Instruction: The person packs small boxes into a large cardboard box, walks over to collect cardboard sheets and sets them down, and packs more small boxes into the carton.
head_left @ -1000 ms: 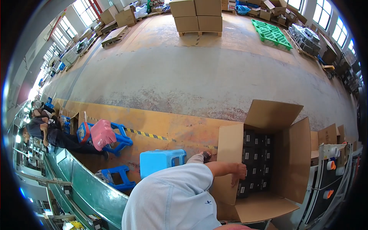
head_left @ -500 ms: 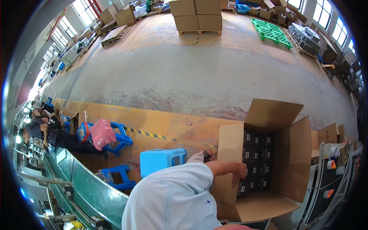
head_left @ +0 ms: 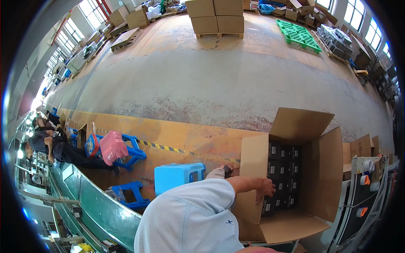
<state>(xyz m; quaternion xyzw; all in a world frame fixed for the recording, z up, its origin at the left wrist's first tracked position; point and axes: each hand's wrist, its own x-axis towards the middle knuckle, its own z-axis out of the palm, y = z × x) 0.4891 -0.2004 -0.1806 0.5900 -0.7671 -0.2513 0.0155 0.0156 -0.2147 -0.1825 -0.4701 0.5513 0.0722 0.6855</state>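
My left hand [head_left: 265, 187] reaches over the edge of an open brown cardboard carton [head_left: 321, 177] packed with small black boxes with white labels [head_left: 283, 168].

My fingers are bent and loosely spread, the thumb parted from them; I cannot tell whether the tips touch a box. The black boxes sit in rows against the carton's left side, just under and beside my hand, and the flaps stand out around them. My right hand is out of view, so I cannot tell how its fingers are. Near my pale blue sleeve [head_left: 211, 192] stands a light blue plastic stool [head_left: 172, 179]; farther left, a person in dark clothes [head_left: 69, 147] is beside the long green conveyor belt [head_left: 97, 206].
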